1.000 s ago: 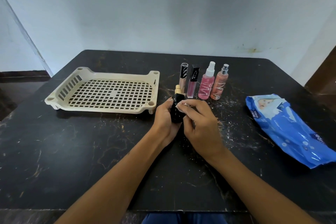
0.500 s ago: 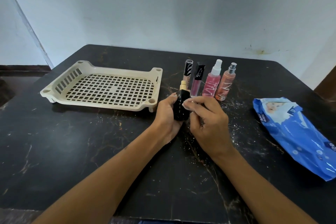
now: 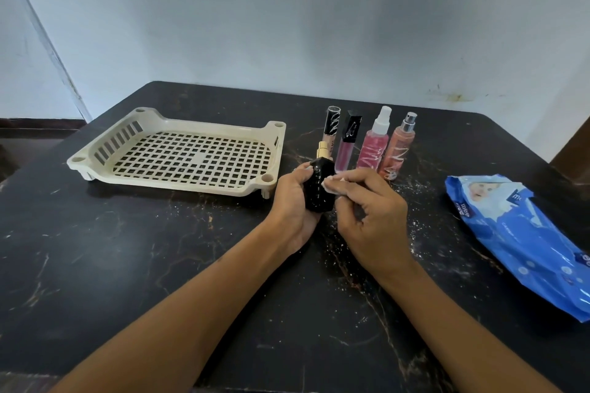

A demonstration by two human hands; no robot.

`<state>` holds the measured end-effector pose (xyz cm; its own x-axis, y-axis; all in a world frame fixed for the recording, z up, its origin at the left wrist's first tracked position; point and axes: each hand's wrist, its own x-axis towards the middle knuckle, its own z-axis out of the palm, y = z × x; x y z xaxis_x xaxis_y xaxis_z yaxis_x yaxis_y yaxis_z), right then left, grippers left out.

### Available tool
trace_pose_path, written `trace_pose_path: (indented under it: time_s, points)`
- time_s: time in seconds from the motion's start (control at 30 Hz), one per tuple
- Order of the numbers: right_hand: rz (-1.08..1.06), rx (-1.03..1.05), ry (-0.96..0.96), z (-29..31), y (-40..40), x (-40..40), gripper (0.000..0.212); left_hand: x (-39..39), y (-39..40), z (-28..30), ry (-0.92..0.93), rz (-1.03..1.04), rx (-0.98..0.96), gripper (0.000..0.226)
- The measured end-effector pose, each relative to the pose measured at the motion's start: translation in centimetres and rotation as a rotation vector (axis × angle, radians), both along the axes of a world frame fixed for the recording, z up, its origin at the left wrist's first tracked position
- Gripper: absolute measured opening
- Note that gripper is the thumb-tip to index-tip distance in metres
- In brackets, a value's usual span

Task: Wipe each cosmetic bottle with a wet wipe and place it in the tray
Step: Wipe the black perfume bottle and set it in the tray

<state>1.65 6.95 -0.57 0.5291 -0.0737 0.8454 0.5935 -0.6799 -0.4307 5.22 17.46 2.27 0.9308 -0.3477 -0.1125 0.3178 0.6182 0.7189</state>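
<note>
Wipe (image 3: pixel 333 186) slid lower on black bottle (image 3: pixel 319 187) | left hand (image 3: pixel 295 204) grip unchanged

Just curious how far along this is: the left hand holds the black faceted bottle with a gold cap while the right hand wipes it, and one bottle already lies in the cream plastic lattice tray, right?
Not quite. The head view shows the cream plastic lattice tray holding nothing. The left hand does hold the black faceted bottle with a gold cap while the right hand wipes it.

We get 1 head view, facing forward-down, close over dark table (image 3: pixel 127 265), wall behind.
</note>
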Motion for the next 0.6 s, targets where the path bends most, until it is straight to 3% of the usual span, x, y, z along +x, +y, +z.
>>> trace_pose_path:
  time_s: [0.6]
  points:
    - [-0.083,0.060,0.042,0.13,-0.32,0.01,0.026,-0.19,0.21,-0.02,-0.049,-0.013,0.086,0.031]
